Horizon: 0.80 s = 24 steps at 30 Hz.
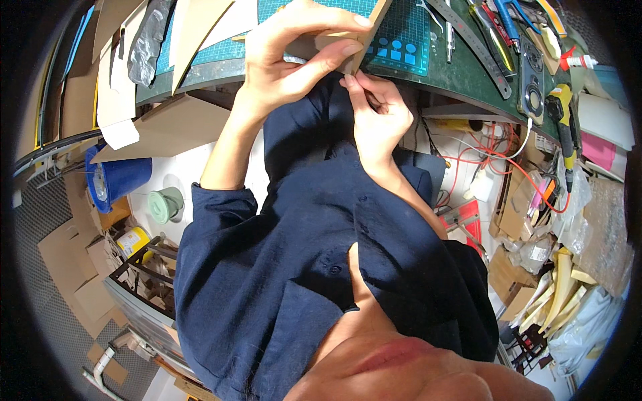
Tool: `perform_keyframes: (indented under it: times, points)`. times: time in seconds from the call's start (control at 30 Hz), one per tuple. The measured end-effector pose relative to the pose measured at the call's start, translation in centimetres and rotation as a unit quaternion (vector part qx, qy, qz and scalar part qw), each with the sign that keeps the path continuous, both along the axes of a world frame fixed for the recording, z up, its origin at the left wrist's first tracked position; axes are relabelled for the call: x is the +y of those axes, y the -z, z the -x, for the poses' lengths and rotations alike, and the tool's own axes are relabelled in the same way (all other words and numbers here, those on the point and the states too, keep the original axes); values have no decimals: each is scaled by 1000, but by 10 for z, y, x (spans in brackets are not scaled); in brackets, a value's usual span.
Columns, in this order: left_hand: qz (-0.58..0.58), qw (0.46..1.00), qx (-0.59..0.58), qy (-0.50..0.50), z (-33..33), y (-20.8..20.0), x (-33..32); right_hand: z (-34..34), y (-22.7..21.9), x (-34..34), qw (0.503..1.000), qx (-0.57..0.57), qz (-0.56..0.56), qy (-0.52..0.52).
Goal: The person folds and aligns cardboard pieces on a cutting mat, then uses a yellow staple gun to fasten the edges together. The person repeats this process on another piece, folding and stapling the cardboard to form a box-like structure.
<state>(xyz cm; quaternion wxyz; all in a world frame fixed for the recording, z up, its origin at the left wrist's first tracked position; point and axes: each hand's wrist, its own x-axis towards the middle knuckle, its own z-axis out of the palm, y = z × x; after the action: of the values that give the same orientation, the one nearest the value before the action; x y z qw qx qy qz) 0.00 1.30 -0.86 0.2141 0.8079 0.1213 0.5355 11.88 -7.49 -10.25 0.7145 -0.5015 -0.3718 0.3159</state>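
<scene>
A tan piece of cardboard (pixel 370 33) is held up at the desk's near edge, its upper end cut off by the top of the picture. My left hand (pixel 275 70) grips it from the left, thumb and forefinger pinching its side, the other fingers partly hidden behind. Just below, my right hand (pixel 382 119) is closed, with thumb and fingertips pinched together at the cardboard's lower end. Whether something small sits between those fingertips cannot be made out. Behind the cardboard lies a teal cutting mat (pixel 416 43) on the dark green desk (pixel 461 83).
On the desk's right are a metal ruler (pixel 476 53), several hand tools, a grey device (pixel 531 87) with a white cable, and a yellow-and-black tool (pixel 560 107). Cardboard sheets (pixel 180 130) overhang the desk's left edge. A blue bin (pixel 127 177) and red cords (pixel 491 152) are below.
</scene>
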Motion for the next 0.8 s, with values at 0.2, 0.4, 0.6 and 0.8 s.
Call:
perform_keyframes:
  times: [0.2, 0.4, 0.6, 0.8]
  points:
    - [-24, 999, 35, 16, 2, -1, 5, -3, 2, 1, 1000, -12, -1, -3]
    - [-13, 999, 29, 5, 3, -1, 4, -3, -7, 0, 1000, 5, -11, -26]
    - [0, 999, 47, 14, 3, -8, 2, -3, -11, -2, 1000, -11, -1, -27]
    - [41, 997, 59, 12, 4, -10, -2, -4, -11, -2, 999, 2, 8, -36]
